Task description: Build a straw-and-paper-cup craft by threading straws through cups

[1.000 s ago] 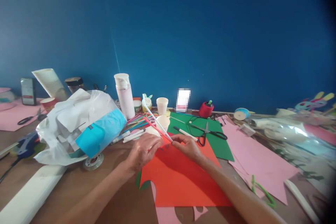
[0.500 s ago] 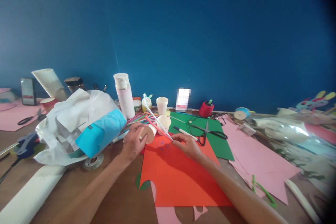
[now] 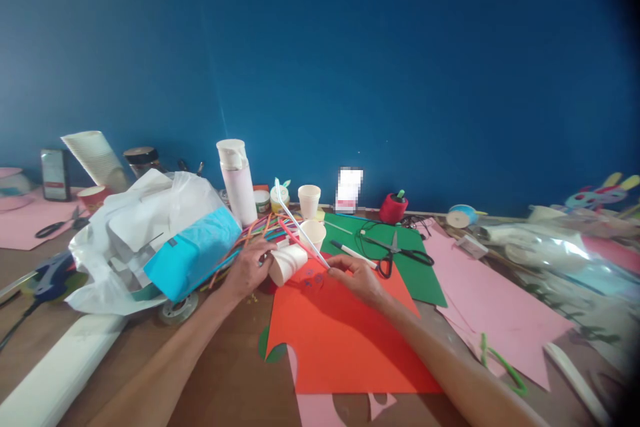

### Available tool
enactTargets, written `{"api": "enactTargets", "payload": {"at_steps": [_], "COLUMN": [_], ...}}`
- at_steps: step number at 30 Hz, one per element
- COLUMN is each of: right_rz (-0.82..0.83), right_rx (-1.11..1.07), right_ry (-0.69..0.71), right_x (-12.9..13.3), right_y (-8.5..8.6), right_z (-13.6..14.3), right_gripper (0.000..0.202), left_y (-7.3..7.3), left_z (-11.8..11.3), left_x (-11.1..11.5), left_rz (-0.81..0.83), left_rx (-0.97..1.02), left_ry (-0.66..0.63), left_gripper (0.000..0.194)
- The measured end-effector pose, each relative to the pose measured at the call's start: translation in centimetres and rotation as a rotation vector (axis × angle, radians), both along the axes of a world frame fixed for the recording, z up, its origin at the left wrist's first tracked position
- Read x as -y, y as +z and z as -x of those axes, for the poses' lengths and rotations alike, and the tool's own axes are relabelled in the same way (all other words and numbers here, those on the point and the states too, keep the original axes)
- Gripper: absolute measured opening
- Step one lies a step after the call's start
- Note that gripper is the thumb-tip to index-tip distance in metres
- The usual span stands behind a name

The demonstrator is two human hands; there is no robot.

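My right hand (image 3: 356, 275) pinches the lower end of a white bendy straw (image 3: 300, 230), which slants up to the left. A pinkish-red straw (image 3: 291, 225) runs beside it toward the same fingers. My left hand (image 3: 251, 265) is curved, thumb and fingers apart, just left of a white paper cup (image 3: 287, 265) lying on its side; whether a fingertip touches the cup I cannot tell. Another paper cup (image 3: 313, 235) stands upright behind the straws. Under my right hand lies orange-red paper (image 3: 350, 340) with small drawn marks and a cut-out edge.
Colourful straws (image 3: 267, 230) lie behind my left hand. Left are a plastic bag (image 3: 100, 260), a blue packet (image 3: 193, 250), a tape roll (image 3: 179, 307) and a glue gun (image 3: 53, 275). Scissors (image 3: 395, 252) and a marker (image 3: 353, 253) rest on green paper (image 3: 425, 287); pink paper (image 3: 493, 300) is right.
My left hand has drawn back left from the paper cup's base, its fingers spreading. The cup has turned, now showing its side. My right hand stays with the straws.
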State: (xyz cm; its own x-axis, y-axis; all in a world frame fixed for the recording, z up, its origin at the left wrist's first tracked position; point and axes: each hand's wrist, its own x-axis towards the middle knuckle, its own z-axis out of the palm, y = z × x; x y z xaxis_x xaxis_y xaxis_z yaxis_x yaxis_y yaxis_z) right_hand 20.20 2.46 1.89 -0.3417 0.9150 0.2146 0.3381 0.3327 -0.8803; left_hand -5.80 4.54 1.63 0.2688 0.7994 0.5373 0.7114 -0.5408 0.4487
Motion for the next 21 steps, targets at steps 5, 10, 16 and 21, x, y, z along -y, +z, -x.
{"api": "enactTargets", "payload": {"at_steps": [5,10,16,21], "right_rz": [-0.032,-0.031,-0.066,-0.047], "right_rx": [0.021,0.009,-0.012,-0.012], "right_ry": [0.003,0.024,0.026,0.031], "right_x": [-0.4,-0.5,-0.3,0.0], "right_y": [-0.9,-1.4,-1.6,-1.9], "right_z": [0.0,0.1,0.5,0.7], "right_gripper": [0.02,0.021,0.021,0.023], "left_y": [1.3,2.9,3.0,2.1], "left_z": [-0.2,0.8,3.2,2.6], "left_x": [0.9,0.7,-0.5,-1.3], "left_rz": [0.165,0.053,0.097,0.197], "left_rx": [-0.085,-0.058,-0.189,-0.397], "left_ry": [-0.061,-0.007,0.293,0.317], "left_gripper": [0.039,0.035,0.032,0.028]}}
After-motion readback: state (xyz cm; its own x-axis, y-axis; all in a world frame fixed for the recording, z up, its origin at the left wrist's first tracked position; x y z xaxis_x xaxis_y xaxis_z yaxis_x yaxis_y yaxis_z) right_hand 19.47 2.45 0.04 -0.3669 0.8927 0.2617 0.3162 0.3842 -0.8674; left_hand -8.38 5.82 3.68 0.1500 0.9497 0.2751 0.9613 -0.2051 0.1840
